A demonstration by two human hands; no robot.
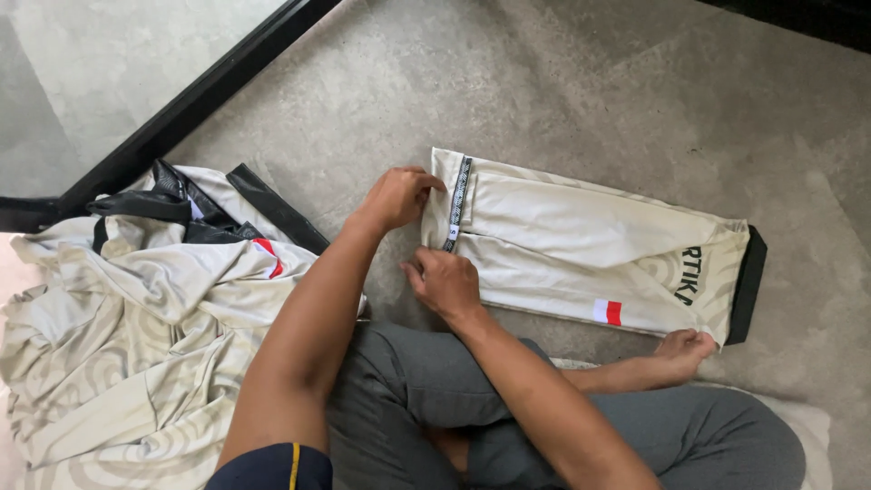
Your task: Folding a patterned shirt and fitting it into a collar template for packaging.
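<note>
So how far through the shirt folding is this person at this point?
One cream shirt already lies folded into a narrow strip on the grey carpet. In hand: the left hand and right hand both pinch its collar end, where a black band runs across. Left: a heap of unfolded cream and black shirts beside the person's left arm.

Your left hand (396, 197) is curling over the near end of the folded cream jersey (581, 249), so its fingertips and the cloth under them are staying out of sight. Your right hand (445, 283) is covering the jersey's lower corner, hiding the grip. The crumpled pile of jerseys (127, 336) is running past the left and bottom edges.
</note>
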